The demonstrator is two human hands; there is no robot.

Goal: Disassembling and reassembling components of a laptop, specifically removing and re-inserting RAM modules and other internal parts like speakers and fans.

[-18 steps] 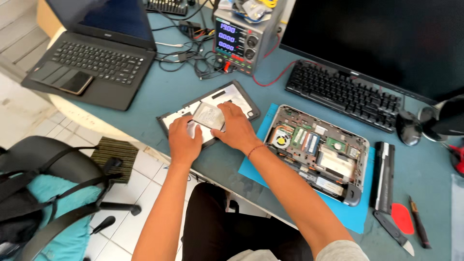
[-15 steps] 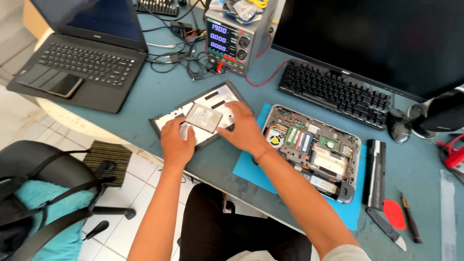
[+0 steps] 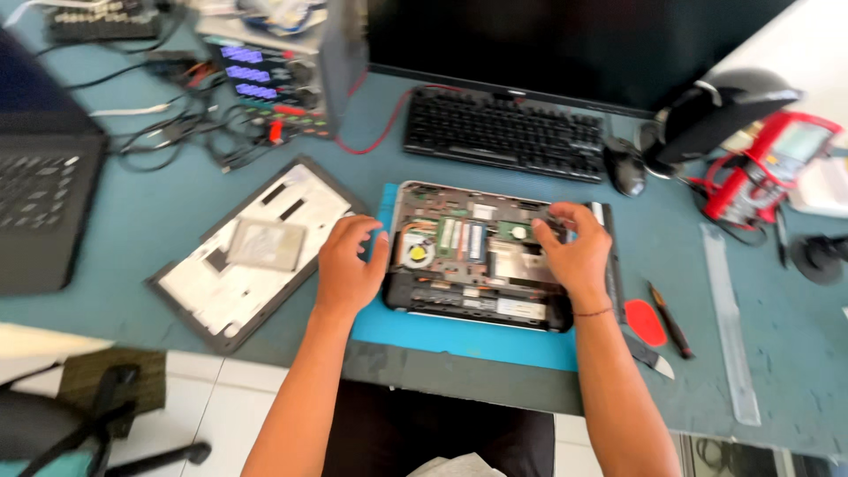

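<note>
An opened laptop base (image 3: 477, 256) with its circuit board and fan exposed lies on a blue mat (image 3: 459, 336) in front of me. My left hand (image 3: 349, 265) rests on the laptop's left edge, fingers curled over it. My right hand (image 3: 574, 252) grips the right side of the base, fingers over the board. To the left lies the removed bottom cover (image 3: 256, 252), inside up, with a silver hard drive (image 3: 265, 245) lying on it, apart from both hands.
A black keyboard (image 3: 503, 132), mouse (image 3: 625, 166) and monitor stand behind. A bench power supply (image 3: 265, 79) with tangled cables is at back left, another laptop (image 3: 40, 203) at far left. A red pick (image 3: 645, 322), pen, ruler (image 3: 729, 318) and red multimeter (image 3: 764, 163) lie right.
Both hands left the hard drive on the bottom cover and moved right onto the opened laptop base. The camera view swung right with them.
</note>
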